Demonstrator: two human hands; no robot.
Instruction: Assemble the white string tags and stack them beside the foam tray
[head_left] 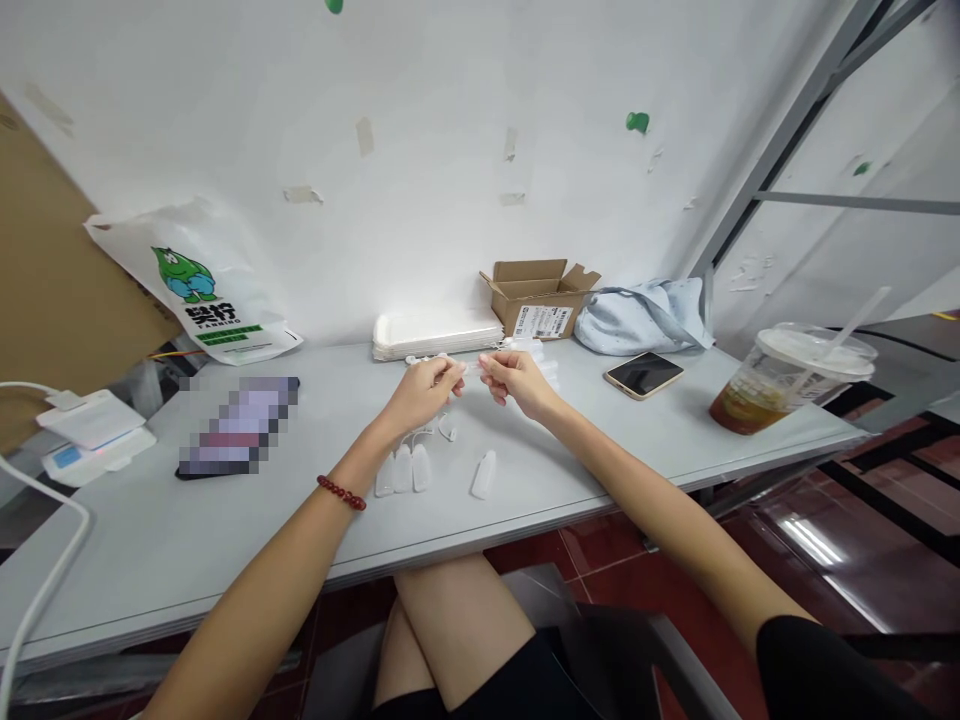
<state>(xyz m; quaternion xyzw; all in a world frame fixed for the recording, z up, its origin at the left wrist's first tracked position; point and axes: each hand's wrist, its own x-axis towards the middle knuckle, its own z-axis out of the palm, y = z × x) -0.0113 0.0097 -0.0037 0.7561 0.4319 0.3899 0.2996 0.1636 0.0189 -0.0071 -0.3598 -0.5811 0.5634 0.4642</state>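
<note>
Grey table (570, 470) — cup (814, 372) holds drink (746, 405); left fingers (450, 378), right fingers (495, 368) pinch whitish piece (472, 369).

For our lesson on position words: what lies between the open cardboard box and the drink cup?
In the head view, pale blue fabric and, nearer the wearer, a phone.

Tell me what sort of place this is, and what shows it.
Perhaps a dorm or similar personal room: the desk holds everyday belongings, including a drink and a cloth bag.
</note>
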